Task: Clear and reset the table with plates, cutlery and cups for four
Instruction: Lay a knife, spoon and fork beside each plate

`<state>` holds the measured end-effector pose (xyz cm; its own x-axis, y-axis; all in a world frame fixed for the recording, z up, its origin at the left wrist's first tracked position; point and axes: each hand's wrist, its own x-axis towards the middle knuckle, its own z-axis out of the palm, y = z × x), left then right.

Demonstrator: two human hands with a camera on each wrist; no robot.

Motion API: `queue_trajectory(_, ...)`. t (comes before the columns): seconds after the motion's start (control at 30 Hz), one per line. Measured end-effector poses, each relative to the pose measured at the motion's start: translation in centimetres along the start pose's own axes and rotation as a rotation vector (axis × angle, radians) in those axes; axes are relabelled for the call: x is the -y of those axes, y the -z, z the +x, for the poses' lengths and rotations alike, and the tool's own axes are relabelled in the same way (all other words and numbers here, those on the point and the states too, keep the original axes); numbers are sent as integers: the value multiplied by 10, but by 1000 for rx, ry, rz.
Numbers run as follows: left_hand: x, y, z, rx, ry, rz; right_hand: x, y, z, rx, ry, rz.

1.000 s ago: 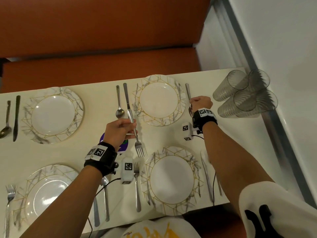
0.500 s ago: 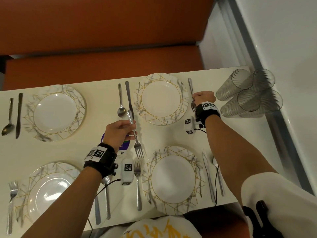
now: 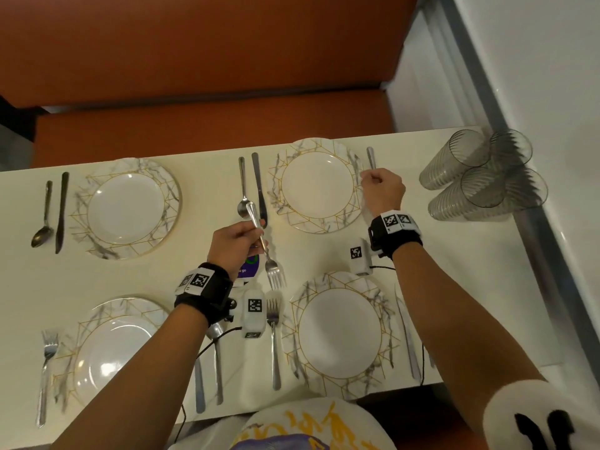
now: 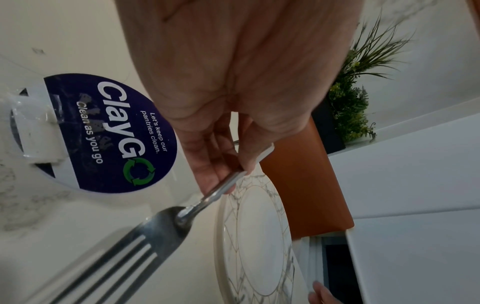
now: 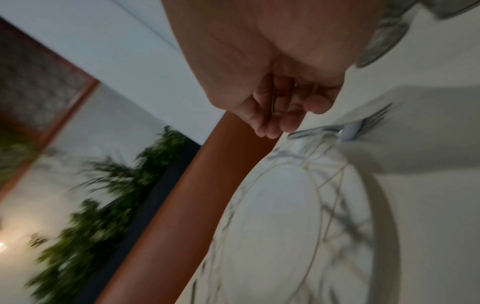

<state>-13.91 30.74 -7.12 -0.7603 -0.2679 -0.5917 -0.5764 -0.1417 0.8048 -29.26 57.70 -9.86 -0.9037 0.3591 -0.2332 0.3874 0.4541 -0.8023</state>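
My left hand [image 3: 246,243] grips a fork [image 3: 275,274] by its handle above the middle of the table, tines toward me; the left wrist view shows the fingers [image 4: 221,164] pinching the handle and the tines [image 4: 145,232] up close. Fingers curled, my right hand [image 3: 383,188] sits on a second fork [image 3: 371,159] just right of the far right plate [image 3: 316,186]. Only that fork's handle end shows past the knuckles. The blurred right wrist view shows curled fingers [image 5: 275,115] beside the fork [image 5: 345,129] and the plate [image 5: 272,226]. Several clear ribbed cups [image 3: 480,177] stand together at the far right corner.
Three more plates are set: far left [image 3: 125,209], near left [image 3: 113,352], near right [image 3: 339,332]. A spoon [image 3: 243,190] and knife [image 3: 258,186] lie between the far plates. More cutlery flanks the other plates. A round purple sticker [image 4: 111,133] marks the table's middle. An orange bench [image 3: 211,134] runs behind.
My right hand has slid a little left toward the far right plate, covering more of the fork. The left hand holds its fork in about the same place.
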Motion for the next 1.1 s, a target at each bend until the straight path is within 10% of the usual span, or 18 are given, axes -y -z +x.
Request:
queue_trajectory(0.33, -3, 67, -11, 25, -29, -112, 61, -108, -159, 620, 247, -21)
queue_trajectory(0.6, 18, 196, -16, 54, -56, -89, 103, -207, -262, 589, 282, -75)
queue_trajectory(1.1, 34, 249, -9, 27, -102, -32, 114, -259, -305, 567, 190, -5)
